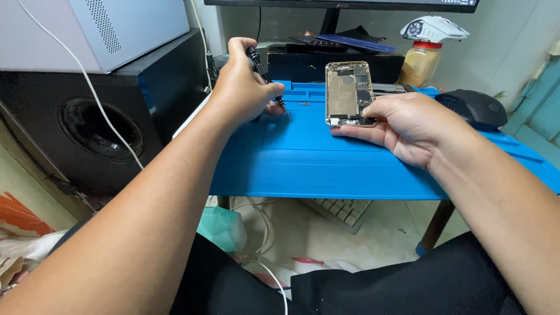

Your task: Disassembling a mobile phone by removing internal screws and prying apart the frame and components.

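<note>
Opened phone (349, 93) lies flat on the blue mat (315, 157) on the tabletop, back shell up, insides exposed. Its long axis runs away from the person, the near short end toward the right hand (408, 125). Right fingers (356, 131) lie along that near end, thumb over the lower right corner, pinning the phone to the mat; fingers pressed against it, not wrapped round.

Left hand (242, 87) sits left of the phone, well apart from it, fingers clamped on a small black screwdriver (265, 79). The screwdriver is tilted, handle up and away, thin tip down and right, touching or just above the mat; cannot tell which. Tip points toward the phone's side.

Behind the mat: amber jar (419, 65) with red lid, upper right, a white gadget on top of it. Dark computer mouse (475, 108) right of the phone. Black speaker box (99, 122) at left, grey case (116, 26) on top of it. Keyboard (341, 210) on the floor below the tabletop.
</note>
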